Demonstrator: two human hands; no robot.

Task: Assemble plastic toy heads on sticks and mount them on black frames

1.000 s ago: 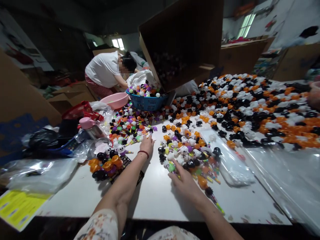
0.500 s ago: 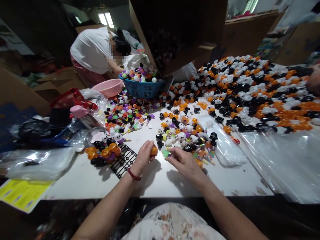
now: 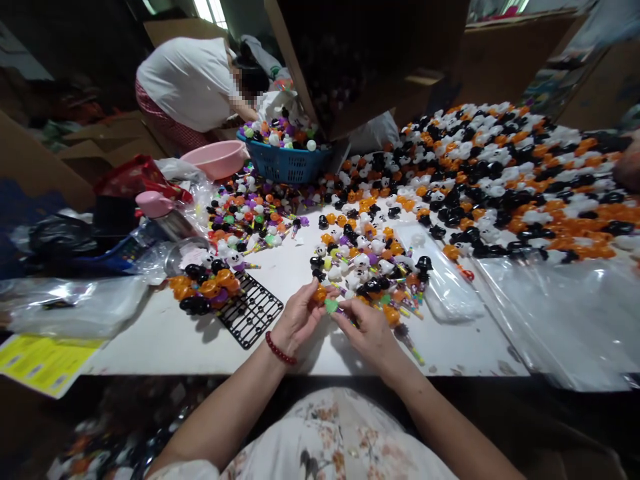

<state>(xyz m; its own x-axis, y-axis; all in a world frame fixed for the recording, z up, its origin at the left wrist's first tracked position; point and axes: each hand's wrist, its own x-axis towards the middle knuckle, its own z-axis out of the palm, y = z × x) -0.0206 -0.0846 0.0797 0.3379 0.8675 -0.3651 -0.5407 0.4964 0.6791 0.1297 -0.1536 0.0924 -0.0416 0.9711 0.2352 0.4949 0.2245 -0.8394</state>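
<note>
My left hand (image 3: 301, 315), with a red bead bracelet, has its fingers curled round a small orange pumpkin-like topper (image 3: 319, 292). Close beside it, my right hand (image 3: 369, 331) pinches a thin stick with a green topper (image 3: 331, 305), whose lower part runs under the fingers. The green topper is near or against the orange one; whether they touch is unclear. Past my fingers lies a heap of white, black and orange toppers (image 3: 363, 261), some with colourful sticks. A black plastic grid (image 3: 254, 308) lies left of my hands, with orange and black toppers (image 3: 210, 288) clustered at its left end.
Clear plastic bags (image 3: 450, 287) lie to the right. A far larger topper pile (image 3: 500, 173) covers the back right. A blue basket (image 3: 287, 165), pink basin (image 3: 215, 160) and pink-lidded flask (image 3: 167, 213) stand back left. A co-worker in white (image 3: 187, 83) bends behind the basket.
My hands have come together, bringing the green-topped stick up to the orange topper. The whole view has shifted slightly; a loose dark-topped stick now shows right of my right hand.
</note>
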